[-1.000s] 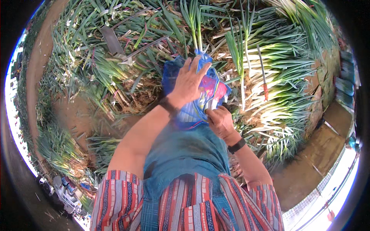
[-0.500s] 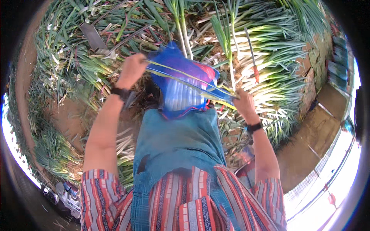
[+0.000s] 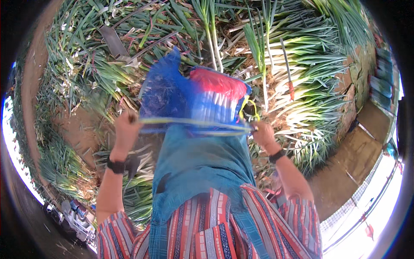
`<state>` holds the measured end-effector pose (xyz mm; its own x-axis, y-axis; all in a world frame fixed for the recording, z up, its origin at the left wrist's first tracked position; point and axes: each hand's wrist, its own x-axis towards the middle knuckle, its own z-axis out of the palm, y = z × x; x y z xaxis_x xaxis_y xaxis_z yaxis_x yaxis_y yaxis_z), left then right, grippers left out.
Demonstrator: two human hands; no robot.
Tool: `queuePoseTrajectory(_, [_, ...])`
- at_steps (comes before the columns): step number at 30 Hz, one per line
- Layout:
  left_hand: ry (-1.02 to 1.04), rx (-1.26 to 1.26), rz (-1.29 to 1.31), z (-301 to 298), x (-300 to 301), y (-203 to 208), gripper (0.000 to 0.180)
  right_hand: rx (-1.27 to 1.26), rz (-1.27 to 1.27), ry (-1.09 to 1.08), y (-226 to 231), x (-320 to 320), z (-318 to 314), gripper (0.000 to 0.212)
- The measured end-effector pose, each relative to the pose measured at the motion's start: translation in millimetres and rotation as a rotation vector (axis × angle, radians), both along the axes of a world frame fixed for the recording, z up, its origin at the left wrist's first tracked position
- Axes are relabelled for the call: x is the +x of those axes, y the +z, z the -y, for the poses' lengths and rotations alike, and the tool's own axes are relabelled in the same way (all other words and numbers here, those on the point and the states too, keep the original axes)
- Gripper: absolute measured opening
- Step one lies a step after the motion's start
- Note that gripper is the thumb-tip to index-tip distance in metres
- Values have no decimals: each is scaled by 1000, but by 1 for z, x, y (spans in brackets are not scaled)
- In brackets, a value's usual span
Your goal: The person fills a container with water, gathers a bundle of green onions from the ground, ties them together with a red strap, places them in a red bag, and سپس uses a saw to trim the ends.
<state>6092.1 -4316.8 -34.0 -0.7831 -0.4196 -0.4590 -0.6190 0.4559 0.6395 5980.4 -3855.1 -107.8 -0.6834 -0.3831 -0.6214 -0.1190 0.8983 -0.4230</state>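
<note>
My left hand [image 3: 126, 128] is clenched around one end of a yellowish cord [image 3: 194, 124], out at about nine o'clock from the bundle's mouth. My right hand [image 3: 263, 134] grips the other end, fingers closed, at roughly three o'clock. The cord runs taut between my fists, crossing the lower edge of a blue mesh sack [image 3: 172, 93]. Inside the sack shows a red and white striped bundle [image 3: 217, 97], sitting at twelve o'clock above the cord. A teal cloth [image 3: 200, 168] hangs over my front just below the cord. Green onions [image 3: 310, 64] lie piled all around on the dirt, from ten o'clock round to four. Each wrist wears a dark band.
</note>
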Motion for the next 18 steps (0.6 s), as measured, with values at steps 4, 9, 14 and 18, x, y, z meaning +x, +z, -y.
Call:
queuePoseTrajectory(4, [-21, -153, -19, 4, 80, -52, 15, -100, 616, -590, -34, 61, -19, 32])
queuePoseTrajectory(9, [200, 107, 104, -17, -126, -56, 34, -255, 38, -162, -28, -64, -14, 25])
queuePoseTrajectory(14, [-723, -542, -725, 4, -355, 86, 27, 188, -728, -231, 116, -302, 11, 42])
queuePoseTrajectory(18, [-457, -717, -662, -16, -372, 179, 37, -187, -1190, -80, 162, -313, -11, 27])
